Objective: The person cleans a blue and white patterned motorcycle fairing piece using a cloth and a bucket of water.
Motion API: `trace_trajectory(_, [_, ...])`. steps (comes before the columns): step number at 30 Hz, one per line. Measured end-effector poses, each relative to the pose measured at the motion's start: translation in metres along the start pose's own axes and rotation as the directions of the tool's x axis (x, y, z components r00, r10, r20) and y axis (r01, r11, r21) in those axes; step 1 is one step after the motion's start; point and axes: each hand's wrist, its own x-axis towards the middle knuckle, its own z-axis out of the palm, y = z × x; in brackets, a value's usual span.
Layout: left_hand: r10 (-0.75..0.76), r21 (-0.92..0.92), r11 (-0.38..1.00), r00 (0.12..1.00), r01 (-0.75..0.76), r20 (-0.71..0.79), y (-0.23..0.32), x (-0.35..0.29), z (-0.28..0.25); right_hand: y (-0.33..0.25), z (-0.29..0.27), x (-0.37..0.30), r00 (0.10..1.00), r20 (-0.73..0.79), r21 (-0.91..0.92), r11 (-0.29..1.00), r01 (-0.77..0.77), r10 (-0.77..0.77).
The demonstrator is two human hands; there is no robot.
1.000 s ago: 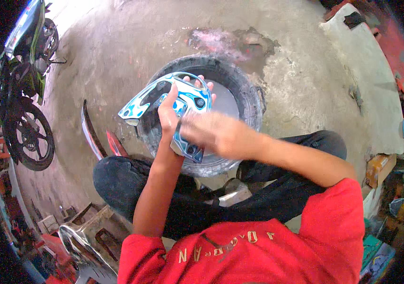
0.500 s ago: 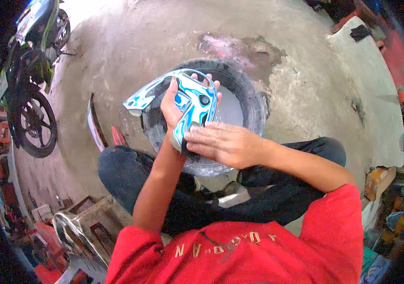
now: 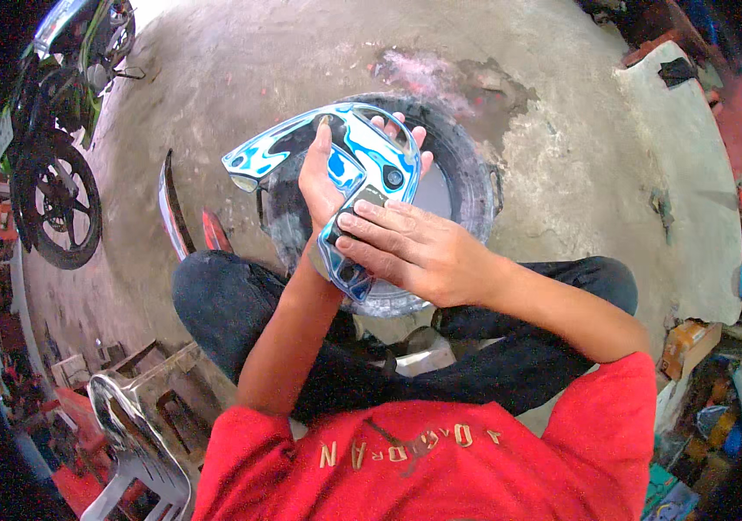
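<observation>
A glossy blue, white and black motorcycle body panel (image 3: pixel 364 143), bent at an angle, is held over a round black tub (image 3: pixel 468 156). My left hand (image 3: pixel 321 178) grips it from beneath, its thumb over the inner edge and its fingertips showing past the far edge. Across the panel's near leg lies my right hand (image 3: pixel 419 252), fingers together and pressed down. A dark patch (image 3: pixel 371 194) peeks out at those fingertips, like a thin sheet under them; what it is I cannot make out. Greyish liquid (image 3: pixel 436 193) shows in the tub, partly behind the panel.
On the concrete floor at left lie a curved dark strip (image 3: pixel 171 204) and a red piece (image 3: pixel 214 230). A motorcycle (image 3: pixel 58 195) stands at far left. A plastic chair (image 3: pixel 141 460) is at lower left. A pale slab (image 3: pixel 692 182) and clutter line the right side.
The panel has shifted slightly right and turned, showing more of its near end. My right fingers have slid up along its near leg; my left hand keeps its grip.
</observation>
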Motion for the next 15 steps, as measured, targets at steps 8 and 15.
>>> trace_trajectory(8, [-0.069, 0.008, 0.998, 0.997, 0.069, -0.034, -0.006, -0.006, 0.005, -0.005, 0.009, -0.011, 0.999, -0.033, 0.161, 0.987, -0.004, 0.009])
trace_trajectory(15, [0.005, 0.066, 0.998, 1.0, -0.004, -0.014, 0.0, -0.004, -0.009, 0.004, 0.014, -0.004, 0.98, -0.039, 0.093, 0.977, -0.191, 0.196])
